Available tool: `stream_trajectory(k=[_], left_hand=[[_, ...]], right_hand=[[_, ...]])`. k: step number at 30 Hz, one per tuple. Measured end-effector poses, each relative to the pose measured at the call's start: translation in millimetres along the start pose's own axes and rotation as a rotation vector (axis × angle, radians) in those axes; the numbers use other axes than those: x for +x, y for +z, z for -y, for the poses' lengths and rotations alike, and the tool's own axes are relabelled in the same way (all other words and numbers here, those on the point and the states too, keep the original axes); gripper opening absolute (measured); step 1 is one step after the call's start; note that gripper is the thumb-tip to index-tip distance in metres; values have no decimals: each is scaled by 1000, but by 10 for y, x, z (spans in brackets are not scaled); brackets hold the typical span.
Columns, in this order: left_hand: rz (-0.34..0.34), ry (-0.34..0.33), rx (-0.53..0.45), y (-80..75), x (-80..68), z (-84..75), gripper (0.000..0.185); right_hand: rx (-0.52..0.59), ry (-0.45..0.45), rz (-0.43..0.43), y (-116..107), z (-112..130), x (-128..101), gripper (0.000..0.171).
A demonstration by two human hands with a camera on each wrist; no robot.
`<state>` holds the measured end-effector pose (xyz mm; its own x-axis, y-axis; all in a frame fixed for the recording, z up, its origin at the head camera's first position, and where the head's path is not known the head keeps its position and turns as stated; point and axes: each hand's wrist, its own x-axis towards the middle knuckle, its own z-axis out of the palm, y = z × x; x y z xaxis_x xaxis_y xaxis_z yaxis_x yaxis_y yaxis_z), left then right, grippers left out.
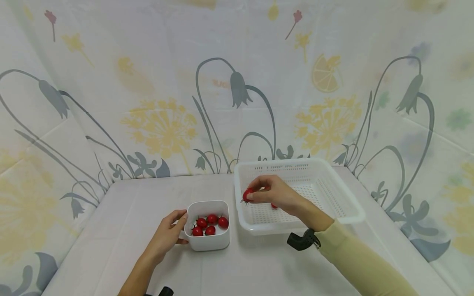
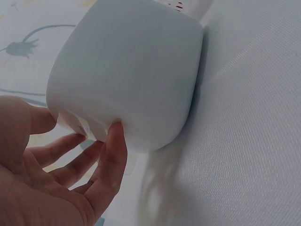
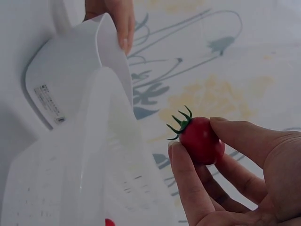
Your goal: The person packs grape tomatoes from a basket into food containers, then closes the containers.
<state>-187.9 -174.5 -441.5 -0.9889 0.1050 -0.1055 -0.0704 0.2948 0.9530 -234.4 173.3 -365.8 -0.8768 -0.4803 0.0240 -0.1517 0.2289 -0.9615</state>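
Right hand (image 1: 275, 192): pinches cherry tomato (image 1: 247, 194) between thumb and fingertips, above left edge of white basket (image 1: 344, 193).
Left hand (image 1: 168, 234): fingers relaxed, cupping side of white tub (image 1: 207, 242) on worktop (image 1: 111, 230).

In the basket (image 1: 348, 205), a second tomato (image 1: 273, 205) is mostly hidden behind the right hand (image 1: 275, 193).

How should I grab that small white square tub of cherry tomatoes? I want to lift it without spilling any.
Take the white tub by two opposite side walls, coming from above or from its left, where the left hand rests. Its walls are smooth and handleless with rounded corners, and the top is open over the tomatoes, so keep it level.
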Motion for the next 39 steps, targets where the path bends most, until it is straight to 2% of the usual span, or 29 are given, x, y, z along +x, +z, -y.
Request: stream_trajectory(k=[12,23,39], left_hand=[[4,6,1,3,11,7,41],[3,4,0,6,13,11,42],[0,-4,-1,7,12,3,41]], right_hand=[[70,-11,34,128,-2,52,24],[-25,-25,32,322,61,96,23],[-42,-50,57,501,58,141,22]])
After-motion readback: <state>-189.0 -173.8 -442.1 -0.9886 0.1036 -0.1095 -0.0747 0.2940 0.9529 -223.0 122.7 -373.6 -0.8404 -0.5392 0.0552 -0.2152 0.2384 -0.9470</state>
